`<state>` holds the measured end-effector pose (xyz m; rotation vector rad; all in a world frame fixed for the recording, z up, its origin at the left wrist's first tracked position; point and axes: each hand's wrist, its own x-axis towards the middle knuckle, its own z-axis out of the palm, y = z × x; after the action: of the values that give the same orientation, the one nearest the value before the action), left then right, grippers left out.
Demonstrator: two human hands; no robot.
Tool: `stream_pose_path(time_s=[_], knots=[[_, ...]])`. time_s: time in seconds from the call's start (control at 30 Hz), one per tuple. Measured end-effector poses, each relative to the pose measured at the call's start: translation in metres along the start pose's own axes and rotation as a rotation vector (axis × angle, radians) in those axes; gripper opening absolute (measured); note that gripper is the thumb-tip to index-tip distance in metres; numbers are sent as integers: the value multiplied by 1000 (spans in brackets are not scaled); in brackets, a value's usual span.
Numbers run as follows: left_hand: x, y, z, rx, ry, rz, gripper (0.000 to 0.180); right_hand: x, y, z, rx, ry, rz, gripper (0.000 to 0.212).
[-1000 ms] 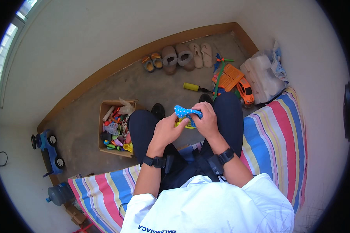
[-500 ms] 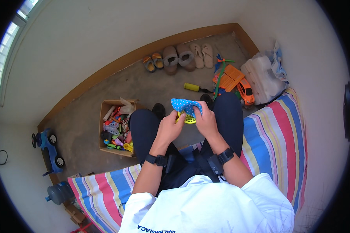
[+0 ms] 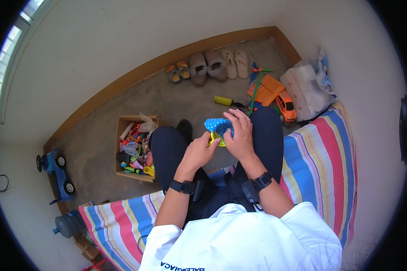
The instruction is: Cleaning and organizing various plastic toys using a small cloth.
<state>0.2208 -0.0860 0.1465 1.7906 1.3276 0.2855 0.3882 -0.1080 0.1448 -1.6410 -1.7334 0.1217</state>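
My left hand (image 3: 199,150) pinches the near left rim of a small yellow mesh basket (image 3: 216,137), held up between my knees. A blue cloth with white dots (image 3: 216,123) covers the basket's far side and bunches into its opening. My right hand (image 3: 240,137) is on the cloth's right edge, its thumb near the basket and its fingers reaching up over the far side. That hand hides the right part of the basket and cloth.
An open cardboard box (image 3: 118,168) of mixed toys stands by my left knee. Ahead lie a yellow-green pump (image 3: 223,100), an orange toy car (image 3: 285,106) and several slippers (image 3: 206,67) along the wall. I sit on a striped sheet (image 3: 321,153). A blue ride-on toy (image 3: 59,174) is far left.
My right hand has shifted up and its fingers have lifted and stretched over the cloth. The cloth has turned and bunched closer to the basket. My left hand stays at the basket rim.
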Motion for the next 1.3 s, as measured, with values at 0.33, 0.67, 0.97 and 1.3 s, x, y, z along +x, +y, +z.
stream_pose_path(time_s=[0.33,0.67,0.97,1.3], knots=[[-2,-10,-1,-80,-152,77,29,-3,7,4,300,-210,262,24],[-7,4,-8,-242,-77,-36,28,1,10,8,500,-214,499,20],[-5,2,3,-222,124,1,28,-10,22,26,591,-231,624,31],[-5,0,3,-184,101,28,29,-14,26,30,570,-282,651,36]])
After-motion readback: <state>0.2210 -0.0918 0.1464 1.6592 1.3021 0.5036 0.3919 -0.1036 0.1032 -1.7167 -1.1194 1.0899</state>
